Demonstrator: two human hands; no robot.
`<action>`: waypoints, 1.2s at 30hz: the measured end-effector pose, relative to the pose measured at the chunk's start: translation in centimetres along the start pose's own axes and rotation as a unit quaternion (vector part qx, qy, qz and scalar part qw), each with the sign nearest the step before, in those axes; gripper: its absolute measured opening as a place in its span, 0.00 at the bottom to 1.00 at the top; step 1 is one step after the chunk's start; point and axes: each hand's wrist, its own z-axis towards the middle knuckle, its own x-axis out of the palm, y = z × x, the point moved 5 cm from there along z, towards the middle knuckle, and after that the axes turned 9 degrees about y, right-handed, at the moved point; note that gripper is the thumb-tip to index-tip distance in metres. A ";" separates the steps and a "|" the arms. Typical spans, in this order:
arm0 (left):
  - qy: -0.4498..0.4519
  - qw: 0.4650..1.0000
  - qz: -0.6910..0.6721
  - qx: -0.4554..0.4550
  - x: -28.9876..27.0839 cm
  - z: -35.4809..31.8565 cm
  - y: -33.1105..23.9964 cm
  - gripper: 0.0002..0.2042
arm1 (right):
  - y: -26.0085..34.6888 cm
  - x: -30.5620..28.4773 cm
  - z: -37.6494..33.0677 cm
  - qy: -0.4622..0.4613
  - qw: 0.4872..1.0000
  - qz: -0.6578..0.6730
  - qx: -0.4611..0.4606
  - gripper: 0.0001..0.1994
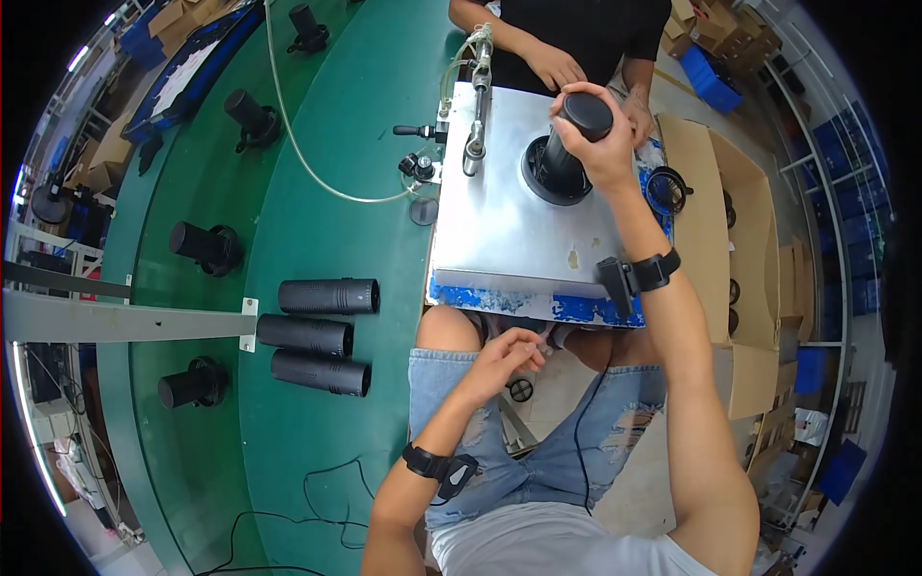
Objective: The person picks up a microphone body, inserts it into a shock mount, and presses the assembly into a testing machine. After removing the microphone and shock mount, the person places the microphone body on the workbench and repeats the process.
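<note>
Seated at a metal plate, one hand low, one hand gripping a black part.

Nearest, the left hand [501,360] rests on the lap with fingers curled loosely; whether it holds anything I cannot tell. Beyond lies the flat silver metal work plate with a blue-stained front edge [499,226]. Farther out, the right hand [600,144] is wrapped firmly around the black cylindrical tube on a round flared base [562,158], upright on the plate. Another person's hands [555,65] rest just behind.

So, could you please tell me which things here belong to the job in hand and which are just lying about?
In hand:
- right hand gripping the black cylinder
- metal plate it stands on
- left hand by the lap

Lying about:
- three black tubes on the green belt
- cardboard box
- another person's hand
</note>
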 end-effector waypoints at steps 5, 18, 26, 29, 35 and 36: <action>-0.019 1.000 0.000 0.002 0.0 0.1 -0.1 0.10 | 0.5 1.6 -1.9 -0.171 0.981 -0.083 -0.027 0.20; -0.313 0.789 0.445 0.286 -12.2 3.8 -27.9 0.15 | -1.0 1.2 -2.5 -0.194 0.975 -0.109 -0.004 0.22; -0.334 0.691 0.636 -0.077 -21.3 10.9 -27.0 0.29 | -1.6 0.9 -2.4 -0.201 0.973 -0.108 -0.026 0.23; -0.317 0.702 0.631 -0.096 -20.4 10.0 -26.4 0.30 | -1.6 0.5 -2.4 -0.207 0.974 -0.087 -0.026 0.24; -0.291 0.731 0.603 0.134 -20.1 6.0 -23.8 0.26 | 1.5 -0.6 -1.4 -0.230 0.930 -0.276 -0.083 0.15; -0.298 0.748 0.565 0.183 -17.0 4.2 -24.5 0.25 | 3.6 -4.1 0.1 -0.247 0.926 -0.173 -0.227 0.15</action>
